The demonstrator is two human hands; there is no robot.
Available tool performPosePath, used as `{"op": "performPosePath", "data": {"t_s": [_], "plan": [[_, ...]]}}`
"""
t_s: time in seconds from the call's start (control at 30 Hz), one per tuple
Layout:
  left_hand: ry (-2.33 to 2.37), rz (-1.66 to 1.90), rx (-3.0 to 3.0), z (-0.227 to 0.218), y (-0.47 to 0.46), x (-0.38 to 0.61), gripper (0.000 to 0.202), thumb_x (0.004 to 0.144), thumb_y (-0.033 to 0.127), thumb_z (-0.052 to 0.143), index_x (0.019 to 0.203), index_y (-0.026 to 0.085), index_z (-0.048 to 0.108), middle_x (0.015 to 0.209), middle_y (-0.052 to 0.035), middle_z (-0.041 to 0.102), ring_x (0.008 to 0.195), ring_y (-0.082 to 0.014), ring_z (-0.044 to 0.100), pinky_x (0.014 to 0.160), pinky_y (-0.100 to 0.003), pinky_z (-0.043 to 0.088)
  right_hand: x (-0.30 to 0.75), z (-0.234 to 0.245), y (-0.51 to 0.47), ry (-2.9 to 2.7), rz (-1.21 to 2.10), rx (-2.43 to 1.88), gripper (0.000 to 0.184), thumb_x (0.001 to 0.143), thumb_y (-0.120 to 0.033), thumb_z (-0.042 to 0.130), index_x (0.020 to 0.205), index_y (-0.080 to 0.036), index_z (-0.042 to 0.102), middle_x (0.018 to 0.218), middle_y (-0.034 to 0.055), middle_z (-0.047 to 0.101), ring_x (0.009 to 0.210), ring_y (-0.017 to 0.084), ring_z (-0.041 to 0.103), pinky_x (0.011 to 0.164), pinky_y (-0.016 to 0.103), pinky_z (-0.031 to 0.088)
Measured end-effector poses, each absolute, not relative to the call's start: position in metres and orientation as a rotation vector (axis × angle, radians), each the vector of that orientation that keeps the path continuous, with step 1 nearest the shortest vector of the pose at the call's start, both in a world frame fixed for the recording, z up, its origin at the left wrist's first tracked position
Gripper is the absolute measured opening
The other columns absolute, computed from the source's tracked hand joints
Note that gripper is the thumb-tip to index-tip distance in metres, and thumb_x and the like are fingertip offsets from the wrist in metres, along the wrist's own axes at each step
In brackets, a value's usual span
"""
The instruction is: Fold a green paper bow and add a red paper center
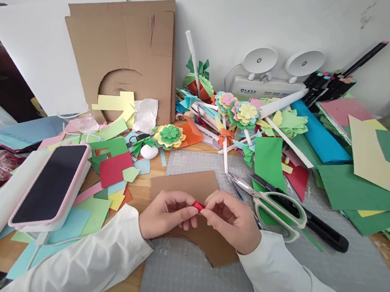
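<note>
Between my two hands is a small red piece (198,206), rolled or folded, perhaps paper. My left hand (170,213) pinches its left end with thumb and forefinger. From the other side, the fingertips of my right hand (232,219) grip the right end. Both hands hover over a brown cardboard piece (190,183) with a curved cut in its near edge. That cardboard lies on a grey cutting mat (178,281). Scissors with pale handles (279,211) rest right of my right hand, across a black utility knife (326,232).
A phone in a pink case (51,185) lies at the left among coloured paper scraps (116,169). Cardboard sheets (123,37) lean on the wall. Paper flowers (245,114) and rolled paper sticks pile up at the back, near a twin-headed lamp (266,86). Green paper sheets (367,191) lie right.
</note>
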State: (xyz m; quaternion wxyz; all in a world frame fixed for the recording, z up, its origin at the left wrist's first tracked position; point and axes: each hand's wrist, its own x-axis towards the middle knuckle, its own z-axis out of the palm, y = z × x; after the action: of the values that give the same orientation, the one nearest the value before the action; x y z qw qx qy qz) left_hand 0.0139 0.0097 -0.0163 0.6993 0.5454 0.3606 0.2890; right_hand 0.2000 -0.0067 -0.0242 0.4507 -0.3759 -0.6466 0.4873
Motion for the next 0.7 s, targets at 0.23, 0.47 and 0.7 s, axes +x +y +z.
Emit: {"op": "performPosePath", "data": {"t_s": [0.23, 0.47, 0.7], "plan": [[0.837, 0.646, 1.328, -0.0153, 0.0079, 0.0168, 0.035, 0.082, 0.044, 0.061, 0.078, 0.009, 0.065, 0.063, -0.0048, 0.063, 0.051, -0.0093, 0.052, 0.052, -0.022, 0.044, 0.1977, -0.0287, -0.007, -1.545, 1.211, -0.991, 0.018, 0.083, -0.026, 0.06, 0.069, -0.02, 0.051, 0.063, -0.0006, 0.057, 0.053, 0.011, 0.052, 0.047, 0.024, 0.043], [0.866, 0.639, 1.362, -0.0146, 0.0069, 0.0169, 0.033, 0.083, 0.041, 0.061, 0.077, 0.009, 0.067, 0.063, -0.005, 0.063, 0.05, -0.0087, 0.052, 0.051, -0.021, 0.044, 0.1982, -0.0314, -0.0058, -1.507, 1.283, -1.01, 0.021, 0.083, -0.028, 0.06, 0.069, -0.021, 0.046, 0.063, -0.002, 0.054, 0.051, 0.01, 0.049, 0.044, 0.023, 0.04], [0.9, 0.679, 1.271, -0.0154, 0.0085, 0.0164, 0.029, 0.08, 0.038, 0.065, 0.078, 0.009, 0.067, 0.06, -0.0032, 0.062, 0.05, -0.0084, 0.052, 0.05, -0.02, 0.046, 0.1991, -0.0281, -0.0077, -1.46, 1.344, -1.01, 0.017, 0.083, -0.028, 0.061, 0.079, -0.021, 0.046, 0.065, -0.0033, 0.056, 0.048, 0.008, 0.053, 0.044, 0.021, 0.042]]}}
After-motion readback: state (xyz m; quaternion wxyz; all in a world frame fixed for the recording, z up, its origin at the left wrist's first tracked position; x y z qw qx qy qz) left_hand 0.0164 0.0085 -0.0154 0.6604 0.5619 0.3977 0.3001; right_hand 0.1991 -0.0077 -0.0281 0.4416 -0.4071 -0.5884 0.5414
